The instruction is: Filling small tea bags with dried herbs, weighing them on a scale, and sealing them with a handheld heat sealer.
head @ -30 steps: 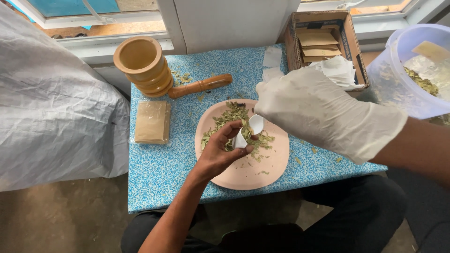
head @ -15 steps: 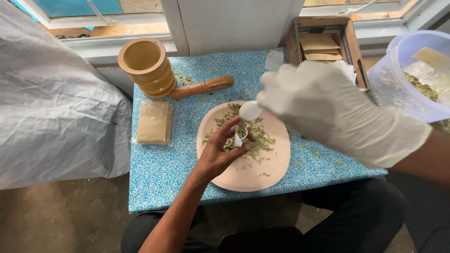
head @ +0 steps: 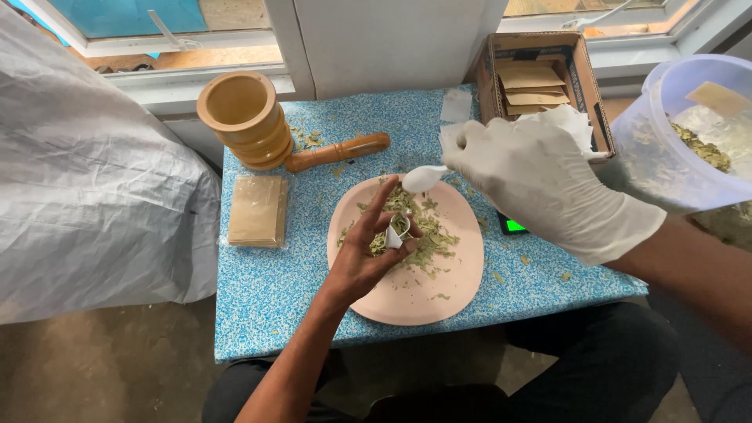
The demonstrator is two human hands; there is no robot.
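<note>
Pink plate, one spoon, two hands.

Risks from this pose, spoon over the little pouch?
1. The white spoon in the gloved right hand sits up and off to the side of the small pouch in the left hand; its narrow mouth means flakes may miss.
2. Flakes already lie on the blue table beside the pink plate; more could scatter.
</note>
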